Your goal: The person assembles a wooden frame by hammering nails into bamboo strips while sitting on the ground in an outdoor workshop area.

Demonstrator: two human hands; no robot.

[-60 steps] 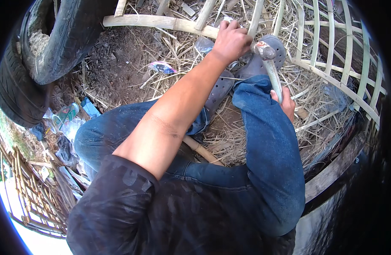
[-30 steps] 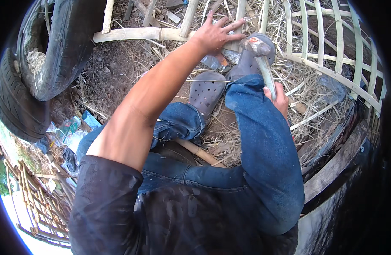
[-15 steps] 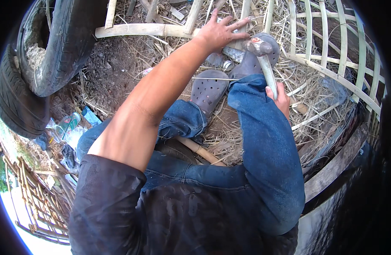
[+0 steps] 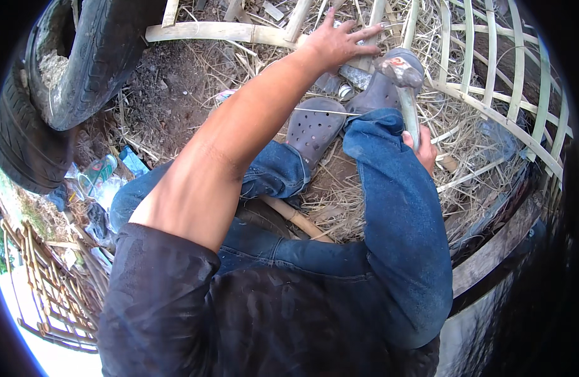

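Observation:
My left hand (image 4: 341,44) reaches out at the far middle, fingers spread over the bamboo lattice, palm down near a crosswise strip (image 4: 223,32). Nothing shows in its grip. To the right, beside my right knee, my right hand (image 4: 424,151) is closed around the pale handle of a hammer (image 4: 409,113). The hammer's blunt, worn head (image 4: 401,68) points away from me, just right of my left fingers and above a grey clog (image 4: 380,92). Part of my right hand is hidden behind the blue jeans leg (image 4: 399,213).
Bamboo slats (image 4: 490,56) form an open lattice at the far right, over dry straw (image 4: 465,135). Old tyres (image 4: 101,69) stand at the far left, with plastic litter (image 4: 104,182) nearer. A bamboo pole (image 4: 296,218) lies between my legs. Bundled sticks (image 4: 50,283) are at the left edge.
The hammer head has shifted a little to the right, away from my left hand. My left hand stays spread at the lattice, slightly farther right in view. The whole view has shifted slightly.

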